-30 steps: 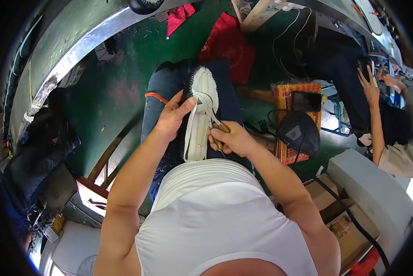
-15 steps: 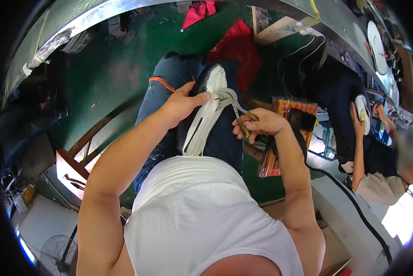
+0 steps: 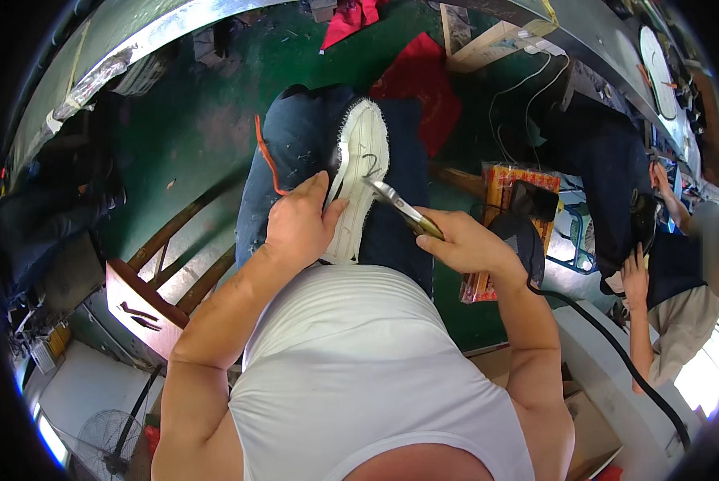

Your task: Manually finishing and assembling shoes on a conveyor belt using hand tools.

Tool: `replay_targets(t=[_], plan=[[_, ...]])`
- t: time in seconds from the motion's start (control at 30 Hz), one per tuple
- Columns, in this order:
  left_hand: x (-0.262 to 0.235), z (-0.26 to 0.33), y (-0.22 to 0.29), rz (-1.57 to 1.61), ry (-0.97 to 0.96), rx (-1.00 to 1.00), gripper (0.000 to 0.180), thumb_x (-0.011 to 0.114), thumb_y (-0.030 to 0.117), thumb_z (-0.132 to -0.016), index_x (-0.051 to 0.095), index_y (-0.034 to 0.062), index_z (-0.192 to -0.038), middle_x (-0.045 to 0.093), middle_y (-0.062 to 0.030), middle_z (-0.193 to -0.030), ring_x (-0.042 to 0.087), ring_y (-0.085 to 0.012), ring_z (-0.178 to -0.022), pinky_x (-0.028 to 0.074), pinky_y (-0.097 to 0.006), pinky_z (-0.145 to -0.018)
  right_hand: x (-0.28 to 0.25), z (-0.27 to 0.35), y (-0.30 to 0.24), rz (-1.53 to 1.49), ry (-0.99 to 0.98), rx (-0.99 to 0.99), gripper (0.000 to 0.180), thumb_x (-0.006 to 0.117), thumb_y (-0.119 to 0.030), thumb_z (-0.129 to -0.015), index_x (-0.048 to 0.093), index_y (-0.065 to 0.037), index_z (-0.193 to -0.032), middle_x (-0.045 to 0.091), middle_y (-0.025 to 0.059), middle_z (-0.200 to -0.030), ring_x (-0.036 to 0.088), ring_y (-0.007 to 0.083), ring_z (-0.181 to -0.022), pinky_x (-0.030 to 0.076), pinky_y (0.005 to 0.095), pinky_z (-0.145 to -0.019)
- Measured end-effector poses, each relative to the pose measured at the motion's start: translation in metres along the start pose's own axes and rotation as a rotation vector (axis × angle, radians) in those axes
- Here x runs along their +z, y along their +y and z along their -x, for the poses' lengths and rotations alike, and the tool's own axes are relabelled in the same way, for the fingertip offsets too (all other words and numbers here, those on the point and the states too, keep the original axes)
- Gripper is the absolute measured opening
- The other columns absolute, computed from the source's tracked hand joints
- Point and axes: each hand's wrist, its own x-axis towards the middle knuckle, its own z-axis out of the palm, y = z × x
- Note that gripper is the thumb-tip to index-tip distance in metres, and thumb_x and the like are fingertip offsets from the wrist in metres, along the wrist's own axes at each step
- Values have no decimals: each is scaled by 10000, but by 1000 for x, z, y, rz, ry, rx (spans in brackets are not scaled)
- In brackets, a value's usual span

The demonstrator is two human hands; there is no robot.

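Note:
A shoe upper on its last lies bottom-up across my lap, its white sole side [image 3: 355,216] facing me with a jagged, ridged edge. A thin dark curved mark shows on that white surface. My left hand [image 3: 302,220] grips the shoe's left side near the heel end, thumb laid on the white bottom. Beside it an orange strip [image 3: 268,156] rises over my left thigh. In my right hand [image 3: 467,240] is a pair of pincers [image 3: 393,199], its metal jaws just over the right edge of the shoe. Whether the jaws touch it I cannot tell.
At my right, a black phone-like object [image 3: 535,200] rests on a red-orange patterned package [image 3: 499,180], near a black cable [image 3: 608,345]. A co-worker's hand [image 3: 636,280] holds a dark shoe. Tools lie on a small table [image 3: 127,280] at left. Red cloth [image 3: 419,88] lies ahead.
The pincers have come off the upper part of the sole and turned, moving to its right edge. My left hand has slid toward the heel end. The white bottom now faces up more squarely.

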Motion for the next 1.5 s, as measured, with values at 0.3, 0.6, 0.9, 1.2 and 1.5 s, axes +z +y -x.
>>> replay_targets(t=[0.3,0.6,0.9,1.2,1.5], plan=[[6,10,-11,318,337,159,74,685,-1,-788,635,-7,-843,636,-165,-832,616,-370,-706,506,-410,-634,14,-4,-15,232,47,-163,525,569,-132,-924,423,124,-1358,553,316,-1264,535,436,-1192,428,431,-1018],[23,15,-16,468,311,214,29,648,27,-874,639,3,-862,643,-147,-839,642,-319,-723,521,-379,-669,-9,-25,-80,635,-205,155,279,566,-196,-935,588,62,-1039,656,252,-1056,633,405,-1012,502,475,-863],[55,4,-43,1531,-240,-386,793,517,396,-1011,105,-7,-1555,230,-182,-1582,224,-251,-1461,176,-336,-1185,12,-43,-39,501,-21,53,268,603,-261,-928,627,4,-963,669,220,-865,648,413,-860,504,491,-767],[53,-16,-31,1325,-231,-277,866,675,323,-945,117,141,-1583,400,-131,-1483,376,-195,-1357,302,-336,-1135,24,-28,-19,468,207,-68,330,627,-187,-894,608,-1,-1167,635,205,-893,641,332,-878,507,429,-758],[76,-10,-30,640,10,-198,736,586,169,-981,156,79,-1571,394,-187,-1496,419,-249,-1349,341,-330,-1110,6,-59,-17,137,111,145,298,610,-294,-932,620,3,-903,648,171,-709,655,344,-680,503,436,-652]])
